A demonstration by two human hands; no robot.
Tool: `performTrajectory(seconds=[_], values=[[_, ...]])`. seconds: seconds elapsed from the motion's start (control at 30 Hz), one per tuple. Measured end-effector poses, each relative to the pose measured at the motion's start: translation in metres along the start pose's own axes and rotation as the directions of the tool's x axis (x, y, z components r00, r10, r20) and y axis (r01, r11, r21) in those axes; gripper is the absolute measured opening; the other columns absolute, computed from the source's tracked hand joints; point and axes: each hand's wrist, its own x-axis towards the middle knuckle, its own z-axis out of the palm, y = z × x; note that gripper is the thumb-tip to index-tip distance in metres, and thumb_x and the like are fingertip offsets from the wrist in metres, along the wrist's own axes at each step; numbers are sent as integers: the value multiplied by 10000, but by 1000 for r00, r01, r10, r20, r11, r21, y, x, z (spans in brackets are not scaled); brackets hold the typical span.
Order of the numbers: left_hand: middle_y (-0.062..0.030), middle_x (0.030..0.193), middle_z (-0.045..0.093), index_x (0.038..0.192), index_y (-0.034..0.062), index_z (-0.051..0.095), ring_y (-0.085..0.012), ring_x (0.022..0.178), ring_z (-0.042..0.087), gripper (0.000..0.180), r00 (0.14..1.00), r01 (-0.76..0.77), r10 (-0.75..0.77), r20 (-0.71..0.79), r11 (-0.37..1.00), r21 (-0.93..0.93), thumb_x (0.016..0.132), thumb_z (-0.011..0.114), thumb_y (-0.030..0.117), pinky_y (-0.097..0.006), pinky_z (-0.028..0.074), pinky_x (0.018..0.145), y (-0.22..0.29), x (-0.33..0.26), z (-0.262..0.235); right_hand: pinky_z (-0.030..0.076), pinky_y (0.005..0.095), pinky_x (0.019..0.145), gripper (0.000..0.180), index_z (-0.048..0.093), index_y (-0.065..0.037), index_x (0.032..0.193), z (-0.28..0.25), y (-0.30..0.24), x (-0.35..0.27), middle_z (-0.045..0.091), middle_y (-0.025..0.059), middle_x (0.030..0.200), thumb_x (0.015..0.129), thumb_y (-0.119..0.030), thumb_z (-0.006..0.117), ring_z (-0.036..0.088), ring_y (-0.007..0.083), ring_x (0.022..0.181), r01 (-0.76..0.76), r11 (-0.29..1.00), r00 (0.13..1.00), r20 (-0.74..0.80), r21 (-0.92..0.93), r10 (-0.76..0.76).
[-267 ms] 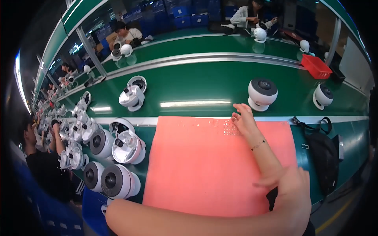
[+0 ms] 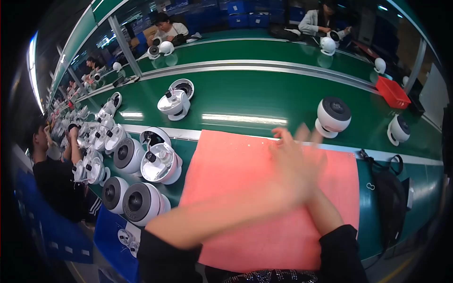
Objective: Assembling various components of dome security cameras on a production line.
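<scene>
My left hand [image 2: 304, 172], smeared by motion, crosses over my right hand and wrist above a pink mat [image 2: 240, 188]. How its fingers are set cannot be made out. My right hand [image 2: 282, 145] is partly covered by it near the mat's far edge. A few of the right fingers show, stretched out and slightly bent, with nothing seen in them. Small shiny dots [image 2: 248, 145] lie along the mat's far edge. A white ball-shaped device with a dark grey face [image 2: 334, 115] stands on its base just beyond my hands.
At left stand several white-and-grey round devices [image 2: 143, 203] and opened white housings [image 2: 161, 162]. Another open housing [image 2: 174, 101] sits on the green belt [image 2: 245, 94]. At right are a black bag [image 2: 384, 198], another round device [image 2: 398, 129] and a red bin [image 2: 393, 93]. People work beyond and at left.
My left hand has swept from near the right elbow up along the forearm to the right hand and wrist. The view has shifted, so the scene sits further right.
</scene>
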Motion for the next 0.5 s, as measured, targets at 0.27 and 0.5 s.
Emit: performTrajectory(seconds=[0.27, 0.5], values=[[-282, 1356, 93, 1390, 66, 21, -476, 1182, 292, 1061, -233, 606, -973, -9, -138, -783, 635, 700, 374, -520, 311, 970, -331, 13, 40, 324, 400, 853, 450, 602, -96, 1002, 25, -34, -32, 447, 130, 1046, 641, -363, 637, 390, 295, 977, 434, 842, 893, 273, -320, -357], [-149, 1352, 197, 1337, 245, 73, -340, 1157, 391, 792, 60, -65, -994, 93, -97, -993, 788, 643, 215, -550, 425, 854, -369, -7, 79, 311, 411, 876, 447, 596, -131, 1021, 18, -33, -33, 427, 136, 1043, 645, -369, 630, 373, 302, 974, 437, 832, 889, 305, -343, -341]])
